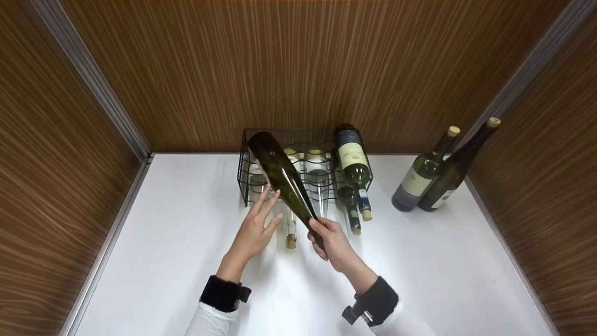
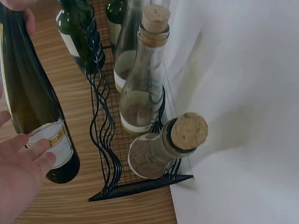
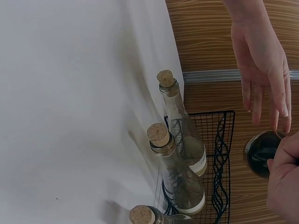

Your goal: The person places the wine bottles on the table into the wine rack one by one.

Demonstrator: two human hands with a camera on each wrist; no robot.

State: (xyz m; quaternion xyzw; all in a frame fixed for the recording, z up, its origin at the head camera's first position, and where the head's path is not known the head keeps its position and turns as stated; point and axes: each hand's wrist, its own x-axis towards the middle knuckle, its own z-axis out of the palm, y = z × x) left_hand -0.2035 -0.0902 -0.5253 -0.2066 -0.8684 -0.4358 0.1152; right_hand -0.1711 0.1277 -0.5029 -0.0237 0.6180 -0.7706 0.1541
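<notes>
My right hand grips the neck of a dark green wine bottle, tilted above a black wire wine rack. The bottle's base points up and to the left, its neck toward me. Straight fingers of my left hand lie at the bottle's body; in the left wrist view they are by its white label. Whether they press on it I cannot tell. Clear corked bottles lie in the rack's lower level. On its upper right lies a green labelled bottle, above another dark bottle.
Two corked wine bottles stand at the right of the white table: a green one and a taller dark one, close together. Wood-patterned panels enclose the back and sides. The rack stands near the back panel.
</notes>
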